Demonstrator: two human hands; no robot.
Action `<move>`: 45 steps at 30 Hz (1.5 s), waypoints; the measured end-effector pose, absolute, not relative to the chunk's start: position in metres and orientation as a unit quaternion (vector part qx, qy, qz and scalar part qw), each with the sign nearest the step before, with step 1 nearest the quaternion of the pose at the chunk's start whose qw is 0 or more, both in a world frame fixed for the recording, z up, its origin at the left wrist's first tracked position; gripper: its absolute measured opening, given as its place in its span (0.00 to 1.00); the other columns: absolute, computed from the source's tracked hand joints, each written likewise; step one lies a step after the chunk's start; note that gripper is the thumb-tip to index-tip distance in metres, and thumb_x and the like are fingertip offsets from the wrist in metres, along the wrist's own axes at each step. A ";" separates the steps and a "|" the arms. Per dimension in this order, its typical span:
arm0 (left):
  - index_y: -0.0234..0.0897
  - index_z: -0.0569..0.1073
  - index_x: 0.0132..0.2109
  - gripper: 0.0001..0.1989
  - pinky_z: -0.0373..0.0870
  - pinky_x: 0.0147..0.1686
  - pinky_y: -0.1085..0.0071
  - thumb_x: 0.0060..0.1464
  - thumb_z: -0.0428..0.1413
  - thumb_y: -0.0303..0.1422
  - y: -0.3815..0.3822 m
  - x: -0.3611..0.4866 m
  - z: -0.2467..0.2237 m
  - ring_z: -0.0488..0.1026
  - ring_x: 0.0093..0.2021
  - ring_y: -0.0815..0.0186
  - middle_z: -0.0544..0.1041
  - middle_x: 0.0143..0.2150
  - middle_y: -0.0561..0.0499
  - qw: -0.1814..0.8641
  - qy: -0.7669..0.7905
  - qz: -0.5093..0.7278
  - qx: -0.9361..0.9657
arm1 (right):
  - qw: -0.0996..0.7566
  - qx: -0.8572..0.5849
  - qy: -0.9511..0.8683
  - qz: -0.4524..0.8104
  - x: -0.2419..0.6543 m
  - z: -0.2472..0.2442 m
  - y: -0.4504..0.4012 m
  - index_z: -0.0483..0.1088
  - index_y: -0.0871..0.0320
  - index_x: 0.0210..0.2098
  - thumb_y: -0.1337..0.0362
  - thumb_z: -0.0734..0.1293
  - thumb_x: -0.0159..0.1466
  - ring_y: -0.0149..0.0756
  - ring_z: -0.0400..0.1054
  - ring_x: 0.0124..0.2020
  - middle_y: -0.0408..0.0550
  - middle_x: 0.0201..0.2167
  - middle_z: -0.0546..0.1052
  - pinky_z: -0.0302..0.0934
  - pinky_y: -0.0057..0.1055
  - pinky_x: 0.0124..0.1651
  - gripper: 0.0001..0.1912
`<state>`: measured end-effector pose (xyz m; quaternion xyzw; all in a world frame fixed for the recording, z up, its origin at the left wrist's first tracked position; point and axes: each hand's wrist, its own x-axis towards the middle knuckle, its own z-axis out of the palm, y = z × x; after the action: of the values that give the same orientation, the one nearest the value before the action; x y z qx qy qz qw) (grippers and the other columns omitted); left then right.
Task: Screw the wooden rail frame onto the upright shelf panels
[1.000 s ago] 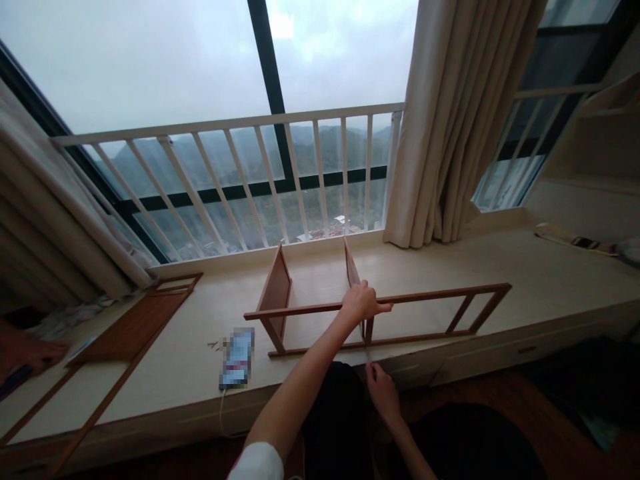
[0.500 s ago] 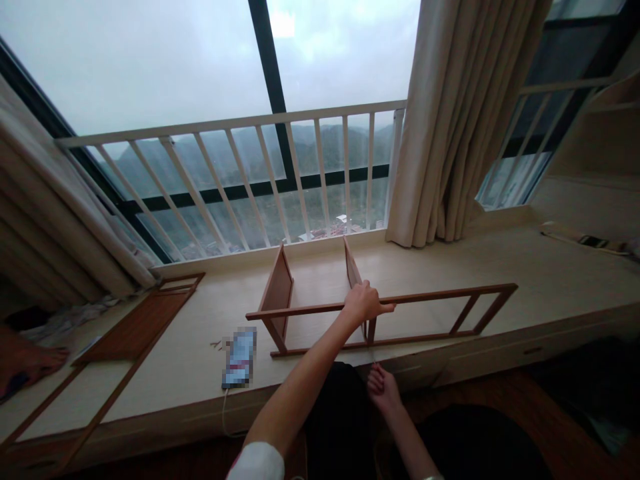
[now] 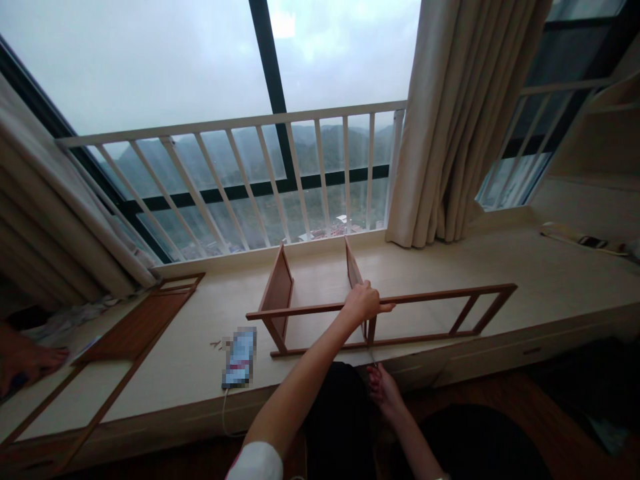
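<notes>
A brown wooden frame (image 3: 440, 295) lies on its side on the window ledge, with two panels standing away from it toward the window. My left hand (image 3: 364, 302) is closed round its upper rail, where the inner panel (image 3: 353, 265) meets it. Below the lower rail, my right hand (image 3: 384, 387) is closed on a thin metal tool (image 3: 371, 357), perhaps a hex key. Its tip reaches the lower rail near the inner panel's joint; the fingers partly hide it. The outer panel (image 3: 279, 293) stands at the frame's left end.
A phone (image 3: 240, 359) with a cable lies left of the frame, beside some small brown pieces (image 3: 216, 345). Farther left rests another wooden frame with a panel (image 3: 135, 323). A person's bare limb (image 3: 33, 363) shows at the left edge. Railing and curtains (image 3: 440, 120) stand behind.
My right hand has turned a little at the tool, its fingers shifting. The inner panel's top has moved very slightly right. My left hand stays on the upper rail.
</notes>
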<state>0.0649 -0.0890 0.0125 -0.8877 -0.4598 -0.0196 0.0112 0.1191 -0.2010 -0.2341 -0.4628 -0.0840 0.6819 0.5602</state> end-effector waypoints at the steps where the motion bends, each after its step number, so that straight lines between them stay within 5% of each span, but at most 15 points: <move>1: 0.31 0.72 0.38 0.34 0.63 0.37 0.68 0.45 0.37 0.57 -0.089 0.065 0.012 0.67 0.39 0.59 0.65 0.42 0.39 0.011 -0.461 -0.018 -0.887 | 0.538 -0.493 -0.101 0.677 0.120 -0.234 -0.201 0.64 0.62 0.25 0.53 0.58 0.55 0.19 0.49 0.08 0.36 0.10 0.61 0.34 0.15 0.11 0.16; 9: 0.32 0.71 0.39 0.34 0.64 0.37 0.67 0.44 0.38 0.57 -0.091 0.066 0.014 0.67 0.40 0.58 0.65 0.42 0.40 0.022 -0.469 -0.005 -0.883 | 0.383 -0.662 -0.396 0.509 0.131 -0.230 -0.201 0.63 0.61 0.19 0.44 0.50 0.55 0.24 0.54 0.10 0.40 0.08 0.62 0.47 0.23 0.17 0.27; 14: 0.32 0.71 0.39 0.35 0.64 0.37 0.67 0.44 0.37 0.57 -0.091 0.067 0.015 0.67 0.39 0.58 0.65 0.42 0.40 0.024 -0.472 -0.005 -0.881 | 0.225 -0.733 -0.545 0.338 0.143 -0.218 -0.204 0.67 0.58 0.22 0.47 0.46 0.58 0.34 0.67 0.27 0.49 0.22 0.73 0.55 0.27 0.30 0.29; 20: 0.31 0.72 0.38 0.37 0.64 0.37 0.67 0.43 0.35 0.59 -0.089 0.066 0.012 0.67 0.39 0.58 0.65 0.42 0.39 0.023 -0.470 -0.015 -0.882 | 0.119 -0.750 -0.621 0.194 0.150 -0.205 -0.206 0.68 0.55 0.32 0.51 0.48 0.60 0.40 0.68 0.35 0.52 0.29 0.74 0.55 0.30 0.34 0.22; 23: 0.32 0.72 0.37 0.38 0.64 0.36 0.67 0.43 0.34 0.59 -0.087 0.066 0.012 0.67 0.39 0.58 0.65 0.41 0.40 0.023 -0.465 -0.018 -0.885 | 0.171 -0.739 -0.613 0.220 0.146 -0.207 -0.200 0.68 0.56 0.28 0.51 0.50 0.59 0.39 0.67 0.33 0.51 0.27 0.73 0.55 0.30 0.33 0.22; 26: 0.32 0.72 0.38 0.37 0.64 0.36 0.67 0.43 0.35 0.59 -0.087 0.066 0.012 0.67 0.39 0.58 0.65 0.42 0.40 0.018 -0.465 -0.015 -0.885 | 0.316 -0.684 -0.550 0.361 0.137 -0.215 -0.193 0.65 0.59 0.19 0.50 0.52 0.58 0.33 0.65 0.24 0.46 0.19 0.70 0.53 0.26 0.27 0.22; 29: 0.32 0.72 0.39 0.36 0.64 0.37 0.68 0.43 0.36 0.58 -0.087 0.066 0.012 0.67 0.40 0.58 0.65 0.42 0.39 0.015 -0.466 -0.017 -0.885 | 0.455 -0.566 -0.375 0.576 0.126 -0.225 -0.191 0.59 0.58 0.18 0.52 0.54 0.57 0.24 0.51 0.11 0.36 0.09 0.57 0.44 0.22 0.16 0.19; 33: 0.32 0.72 0.38 0.36 0.64 0.36 0.67 0.43 0.35 0.58 -0.087 0.065 0.011 0.67 0.39 0.58 0.66 0.41 0.39 0.020 -0.460 -0.023 -0.887 | 0.561 -0.312 -0.133 0.755 0.118 -0.233 -0.194 0.52 0.57 0.17 0.61 0.53 0.60 0.22 0.36 0.09 0.32 0.08 0.45 0.34 0.20 0.12 0.15; 38: 0.33 0.72 0.37 0.35 0.64 0.36 0.67 0.45 0.35 0.57 -0.088 0.065 0.011 0.68 0.39 0.59 0.66 0.41 0.40 0.034 -0.457 -0.024 -0.889 | 0.554 -0.201 -0.039 0.807 0.122 -0.230 -0.197 0.50 0.57 0.18 0.67 0.52 0.61 0.21 0.37 0.09 0.32 0.08 0.44 0.34 0.18 0.11 0.15; 45: 0.33 0.71 0.38 0.34 0.64 0.36 0.67 0.45 0.35 0.57 -0.090 0.064 0.013 0.68 0.39 0.59 0.65 0.42 0.41 0.018 -0.467 -0.016 -0.884 | 0.464 -0.348 -0.122 0.806 0.137 -0.222 -0.198 0.54 0.57 0.20 0.53 0.54 0.58 0.19 0.33 0.10 0.31 0.09 0.44 0.30 0.18 0.12 0.17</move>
<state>0.0641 -0.0905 0.0126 -0.8841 -0.4666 -0.0164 0.0179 0.1369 -0.1975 -0.2217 -0.3480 -0.1219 0.8055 0.4639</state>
